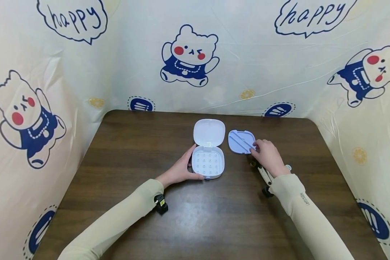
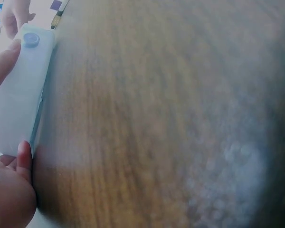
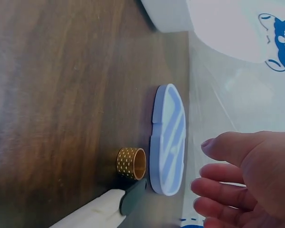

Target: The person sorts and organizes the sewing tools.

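A white hinged case [image 1: 208, 162] stands on the table with its lid [image 1: 209, 132] raised, showing a floor dotted with small bumps. My left hand [image 1: 181, 169] holds the case from its left side, thumb along the front and fingers behind; in the left wrist view the fingers [image 2: 23, 159] touch its outer wall. To the right lies a flat lavender tray [image 1: 238, 141] with diagonal bars. Over its right edge hovers my right hand [image 1: 267, 155], fingers loosely bent. The right wrist view shows a gap between that hand and the tray [image 3: 167, 142], with nothing held.
Beside the tray lies a gold dotted ring-shaped band [image 3: 131, 163]. Close to it is a long white object [image 3: 92, 211] with a dark end, its kind unclear and partly under my right arm. A brown wooden table [image 1: 188, 224] meets printed cloth [image 1: 234, 61] at the back and sides.
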A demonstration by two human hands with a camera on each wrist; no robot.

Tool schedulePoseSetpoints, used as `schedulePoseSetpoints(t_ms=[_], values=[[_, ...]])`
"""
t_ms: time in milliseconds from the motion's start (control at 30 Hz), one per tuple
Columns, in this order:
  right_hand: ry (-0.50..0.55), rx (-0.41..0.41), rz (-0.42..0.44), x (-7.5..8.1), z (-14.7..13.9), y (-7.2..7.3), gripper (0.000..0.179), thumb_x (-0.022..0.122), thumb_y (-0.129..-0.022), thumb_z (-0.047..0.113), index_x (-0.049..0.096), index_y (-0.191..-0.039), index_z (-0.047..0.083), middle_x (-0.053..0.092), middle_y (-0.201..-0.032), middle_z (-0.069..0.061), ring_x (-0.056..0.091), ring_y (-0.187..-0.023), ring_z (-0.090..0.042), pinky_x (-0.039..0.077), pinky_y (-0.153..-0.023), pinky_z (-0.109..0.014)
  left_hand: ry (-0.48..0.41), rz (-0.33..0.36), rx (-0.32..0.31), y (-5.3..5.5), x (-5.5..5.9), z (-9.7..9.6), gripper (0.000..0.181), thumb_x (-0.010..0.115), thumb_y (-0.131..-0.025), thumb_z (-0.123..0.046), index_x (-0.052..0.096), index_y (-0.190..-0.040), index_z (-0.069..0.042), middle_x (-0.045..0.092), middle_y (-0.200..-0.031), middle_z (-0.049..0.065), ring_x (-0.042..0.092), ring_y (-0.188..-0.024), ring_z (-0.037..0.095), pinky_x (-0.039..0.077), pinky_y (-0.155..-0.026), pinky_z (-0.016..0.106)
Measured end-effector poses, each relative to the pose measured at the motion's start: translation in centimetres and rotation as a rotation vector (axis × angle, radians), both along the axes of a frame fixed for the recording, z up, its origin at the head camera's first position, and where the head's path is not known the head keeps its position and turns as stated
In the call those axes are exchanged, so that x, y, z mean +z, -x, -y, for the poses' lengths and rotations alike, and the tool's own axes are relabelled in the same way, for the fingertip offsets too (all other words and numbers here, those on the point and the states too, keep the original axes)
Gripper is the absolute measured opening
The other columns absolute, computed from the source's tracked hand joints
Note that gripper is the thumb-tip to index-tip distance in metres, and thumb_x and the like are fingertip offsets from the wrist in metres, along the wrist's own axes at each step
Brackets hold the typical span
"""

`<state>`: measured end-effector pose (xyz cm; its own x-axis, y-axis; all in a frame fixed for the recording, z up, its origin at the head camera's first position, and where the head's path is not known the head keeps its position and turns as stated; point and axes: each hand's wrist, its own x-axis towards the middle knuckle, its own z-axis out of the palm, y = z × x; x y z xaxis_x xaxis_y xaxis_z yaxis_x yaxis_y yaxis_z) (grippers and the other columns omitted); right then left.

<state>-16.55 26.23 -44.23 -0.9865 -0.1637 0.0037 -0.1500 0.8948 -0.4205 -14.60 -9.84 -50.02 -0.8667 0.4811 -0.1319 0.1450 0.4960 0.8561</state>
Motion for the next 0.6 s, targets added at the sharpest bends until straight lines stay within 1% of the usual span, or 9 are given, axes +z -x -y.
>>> schedulePoseSetpoints(t_ms=[133, 233, 367, 533, 600], values=[[0.023, -0.017, -0.015, 0.3, -0.5, -1.2, 0.031, 0.067, -0.101, 0.015, 0.067, -0.12, -0.01, 0.068, -0.11, -0.026, 0.061, -0.106, -0.041, 0.05, -0.094, -0.058, -0.011, -0.009, -0.014, 0.1, -0.2, 0.1, 0.129, 0.095, -0.076, -0.04, 0.007, -0.169, -0.022, 0.02, -0.171, 0.008, 0.041, -0.141, 0.022, 0.046, -0.108, 0.04], [0.042, -0.023, -0.034, 0.5, -0.7, -2.0, 0.029, 0.067, -0.1, 0.014, 0.068, -0.119, -0.009, 0.069, -0.11, -0.026, 0.061, -0.106, -0.042, 0.05, -0.094, -0.058, -0.008, -0.013, -0.024, 0.2, -0.2, 0.1, 0.129, 0.094, -0.076, -0.042, 0.007, -0.169, -0.024, 0.019, -0.172, 0.008, 0.035, -0.147, 0.023, 0.042, -0.113, 0.042], [0.054, -0.021, -0.059, 0.7, -0.9, -3.1, 0.029, 0.068, -0.1, 0.014, 0.069, -0.12, -0.008, 0.07, -0.11, -0.024, 0.061, -0.105, -0.041, 0.051, -0.092, -0.057, -0.01, -0.003, -0.029, 0.2, -0.1, 0.2, 0.129, 0.094, -0.076, -0.043, 0.007, -0.169, -0.025, 0.018, -0.172, 0.009, 0.031, -0.15, 0.025, 0.037, -0.117, 0.044], [0.064, -0.023, -0.095, 1.0, -1.6, -4.5, 0.025, 0.069, -0.1, 0.013, 0.07, -0.117, -0.006, 0.07, -0.108, -0.023, 0.062, -0.103, -0.041, 0.053, -0.089, -0.057, -0.011, 0.003, -0.03, 0.2, -0.1, 0.3, 0.126, 0.093, -0.078, -0.043, 0.007, -0.169, -0.025, 0.019, -0.171, 0.01, 0.035, -0.148, 0.025, 0.039, -0.115, 0.043], [0.072, -0.025, -0.115, 1.1, -2.0, -5.0, 0.024, 0.068, -0.1, 0.013, 0.07, -0.115, -0.006, 0.07, -0.106, -0.022, 0.062, -0.102, -0.041, 0.052, -0.088, -0.057, -0.011, 0.003, -0.029, 0.2, -0.1, 0.4, 0.126, 0.093, -0.078, -0.043, 0.008, -0.169, -0.025, 0.02, -0.171, 0.011, 0.038, -0.145, 0.026, 0.042, -0.113, 0.043]])
